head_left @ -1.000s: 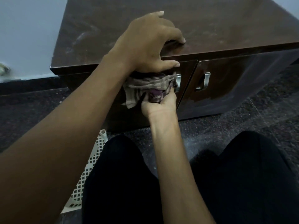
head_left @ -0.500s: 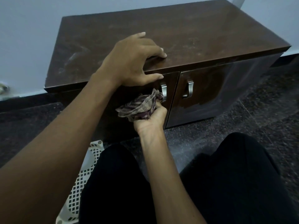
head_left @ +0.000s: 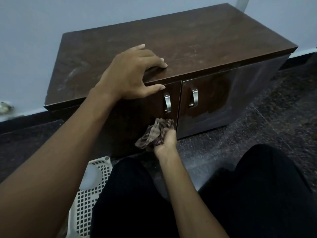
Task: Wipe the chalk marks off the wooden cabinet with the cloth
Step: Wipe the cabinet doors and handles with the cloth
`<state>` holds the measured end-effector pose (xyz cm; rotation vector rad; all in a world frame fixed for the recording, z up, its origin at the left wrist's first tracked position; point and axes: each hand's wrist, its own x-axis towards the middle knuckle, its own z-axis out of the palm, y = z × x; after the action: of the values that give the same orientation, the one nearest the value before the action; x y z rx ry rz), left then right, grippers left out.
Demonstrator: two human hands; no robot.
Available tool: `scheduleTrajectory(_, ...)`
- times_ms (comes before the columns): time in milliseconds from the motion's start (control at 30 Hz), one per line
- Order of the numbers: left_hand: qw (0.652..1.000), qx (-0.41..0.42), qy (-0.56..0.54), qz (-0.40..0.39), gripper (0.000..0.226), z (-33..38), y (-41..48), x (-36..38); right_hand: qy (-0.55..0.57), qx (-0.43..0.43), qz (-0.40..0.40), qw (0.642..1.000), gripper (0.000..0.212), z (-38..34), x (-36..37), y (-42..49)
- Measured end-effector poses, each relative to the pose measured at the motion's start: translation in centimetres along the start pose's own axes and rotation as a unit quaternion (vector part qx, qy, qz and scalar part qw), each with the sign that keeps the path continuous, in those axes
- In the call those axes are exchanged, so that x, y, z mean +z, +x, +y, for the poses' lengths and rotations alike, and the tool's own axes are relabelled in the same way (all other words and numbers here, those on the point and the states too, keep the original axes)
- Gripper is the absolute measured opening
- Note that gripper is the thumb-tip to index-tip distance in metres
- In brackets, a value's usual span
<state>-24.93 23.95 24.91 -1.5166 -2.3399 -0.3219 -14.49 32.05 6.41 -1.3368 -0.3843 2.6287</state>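
Two hands: left hand (head_left: 130, 74) splayed over cabinet (head_left: 205, 40) edge, right hand (head_left: 165, 140) clutching cloth (head_left: 154, 133) low against door (head_left: 175, 107).

Right hand (head_left: 165, 141) with bunched cloth (head_left: 154, 134) dropped from beside door handle (head_left: 167, 103) to below it.

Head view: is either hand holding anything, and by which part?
The right hand grips the crumpled cloth by its bunched lower right side. The left hand holds nothing; it rests on the cabinet top's front edge.
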Motion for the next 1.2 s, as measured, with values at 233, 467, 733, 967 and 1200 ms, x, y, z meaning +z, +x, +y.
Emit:
scheduleTrajectory(233,1.000,-0.005,0.010,0.003,0.055,0.2,0.3,-0.3,-0.073,-0.191,0.041,0.978,0.007,-0.8,0.1,-1.6)
scheduleTrajectory(467,1.000,-0.005,0.026,-0.009,0.057,0.2,0.2,-0.3,-0.149,-0.157,0.078,0.973,0.018,2.8,-0.8,-0.6)
scheduleTrajectory(733,0.999,-0.002,0.035,-0.003,0.055,0.3,0.5,-0.1,-0.132,-0.343,0.127,0.921,0.012,-1.2,0.1,0.2)
scheduleTrajectory(967,0.999,0.000,0.034,-0.004,0.055,0.3,0.3,-0.1,-0.137,-0.259,0.169,0.941,0.016,-1.1,-1.4,2.2)
scheduleTrajectory(1200,0.999,0.004,0.035,-0.002,0.054,0.4,0.7,-0.2,-0.121,-0.389,0.146,0.901,0.010,-6.1,0.0,0.1)
